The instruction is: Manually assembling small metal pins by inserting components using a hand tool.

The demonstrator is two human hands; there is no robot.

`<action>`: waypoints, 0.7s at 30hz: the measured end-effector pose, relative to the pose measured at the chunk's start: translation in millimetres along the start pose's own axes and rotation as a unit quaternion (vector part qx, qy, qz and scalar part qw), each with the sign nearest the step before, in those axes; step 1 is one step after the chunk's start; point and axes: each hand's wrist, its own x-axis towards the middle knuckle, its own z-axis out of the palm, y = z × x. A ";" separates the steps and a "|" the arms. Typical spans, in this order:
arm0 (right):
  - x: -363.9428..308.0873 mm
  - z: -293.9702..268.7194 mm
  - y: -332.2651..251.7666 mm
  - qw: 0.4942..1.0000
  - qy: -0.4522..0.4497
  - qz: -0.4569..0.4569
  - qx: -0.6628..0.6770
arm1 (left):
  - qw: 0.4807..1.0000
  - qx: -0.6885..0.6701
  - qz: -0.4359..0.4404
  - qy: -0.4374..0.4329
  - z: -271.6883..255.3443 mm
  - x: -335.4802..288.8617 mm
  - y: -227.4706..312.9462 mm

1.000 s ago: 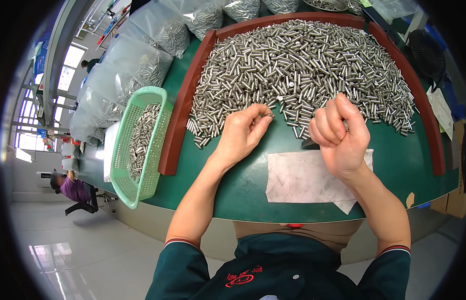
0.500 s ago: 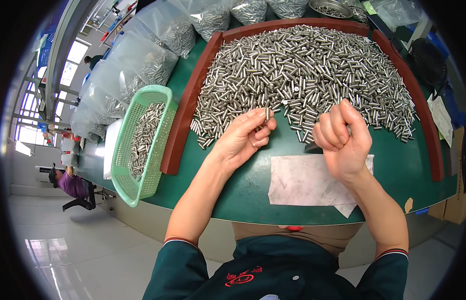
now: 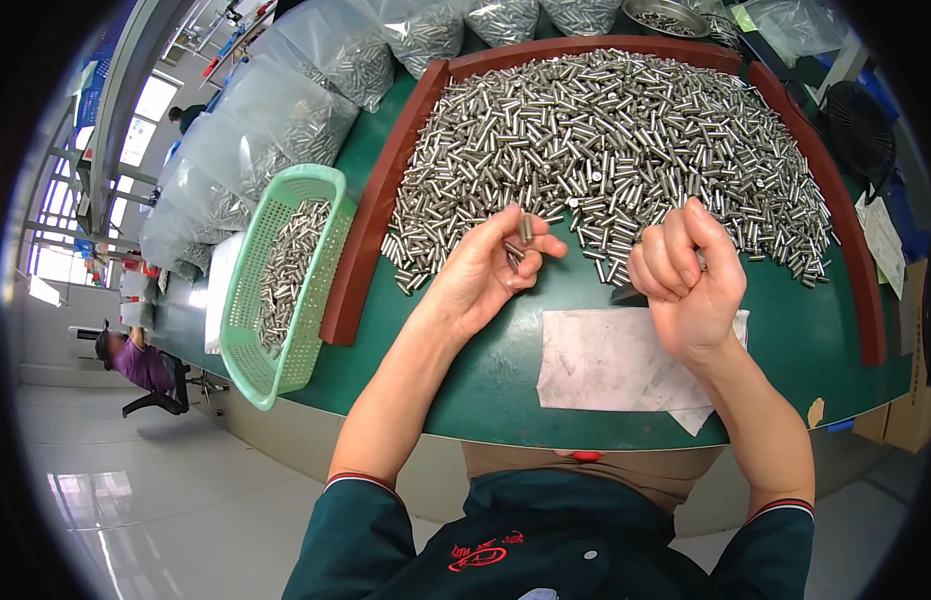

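A large heap of short, shiny metal pins (image 3: 596,130) lies on the green table in front of me. My left hand (image 3: 486,270) is at the heap's near edge, with a metal pin (image 3: 527,229) held between thumb and fingers. Another pin seems to rest lower in its curled fingers. To the right, my right hand (image 3: 689,280) is closed, its fingertips folded toward the palm. What it holds, if anything, is hidden. Below it lies a stained whitish cloth (image 3: 616,365), partly covered by that hand and wrist.
Dark red wooden bars (image 3: 386,205) fence the heap at left, back and right. A green plastic basket (image 3: 331,250) of pins stands at the left. Bags of pins (image 3: 296,120) line the back left. A metal bowl (image 3: 701,28) and a black fan (image 3: 856,125) sit at the back right.
The pin in my left hand has turned more upright and shows more, with the fingers shifted around it. My right hand has hardly moved.
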 end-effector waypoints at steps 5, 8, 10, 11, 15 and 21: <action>-1.0 0.6 -0.2 1.000 0.005 0.006 -0.003 | 0.984 0.157 0.067 0.046 -10.0 5.7 1.4; -1.0 1.1 0.8 1.000 0.007 0.010 -0.001 | 0.798 0.529 0.246 0.152 0.3 10.9 -6.6; -1.0 1.7 0.9 1.000 0.006 0.008 -0.001 | 0.678 0.652 0.292 0.174 6.9 11.6 -11.9; -1.1 1.9 0.8 1.000 0.003 0.006 0.000 | 0.661 0.664 0.307 0.166 6.8 14.8 -15.5; -0.9 2.4 0.3 1.000 0.003 0.001 -0.003 | 0.629 0.690 0.328 0.142 8.1 15.8 -16.2; -1.2 -0.2 -1.5 1.000 0.004 0.004 0.002 | 0.998 0.062 0.017 0.000 6.2 3.8 1.0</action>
